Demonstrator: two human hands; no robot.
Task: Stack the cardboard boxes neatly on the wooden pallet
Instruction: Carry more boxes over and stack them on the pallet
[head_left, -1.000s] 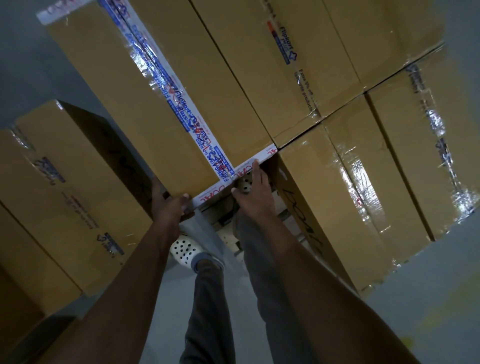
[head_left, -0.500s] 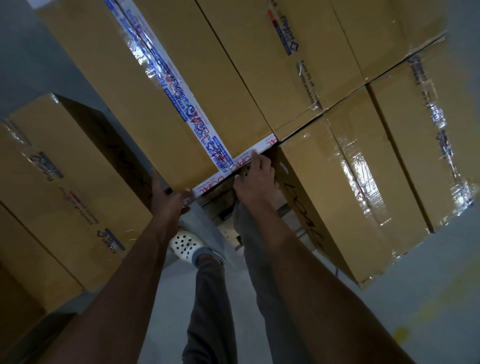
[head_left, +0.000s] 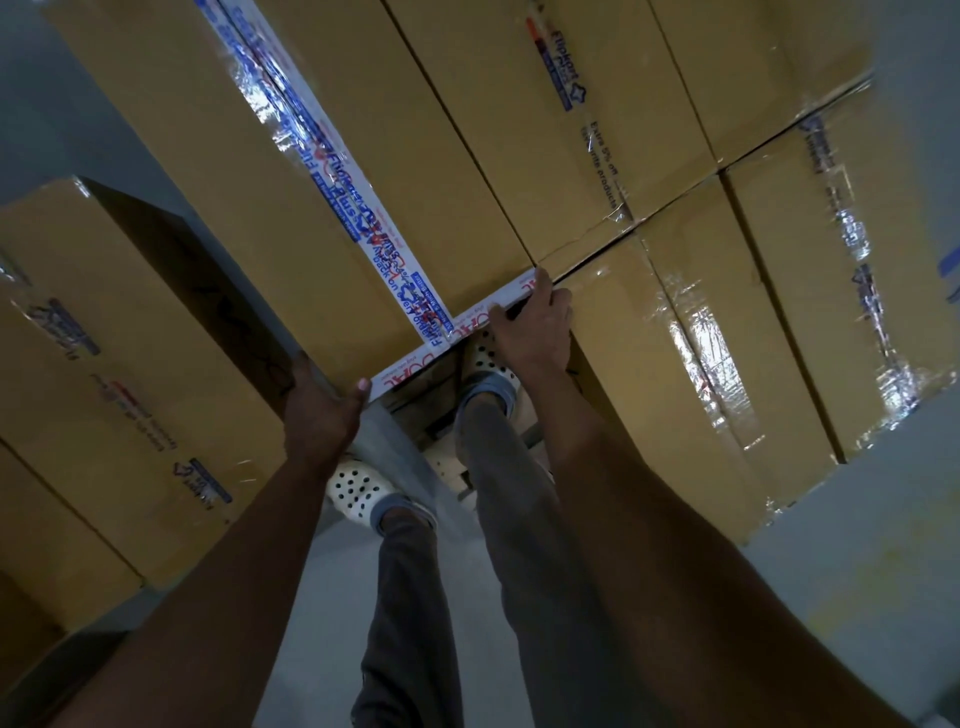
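Head view: left hand (head_left: 319, 415) and right hand (head_left: 535, 332) clasp the near edge of a rectangular, glossy-taped cardboard box (head_left: 291, 197).

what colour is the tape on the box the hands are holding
White tape with blue and red print; the head view shows it best.

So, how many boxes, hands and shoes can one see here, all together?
Held box: 1
Other boxes: 6, maybe more in the dark lower left
Hands: 2
Shoes: 2
Total: 11
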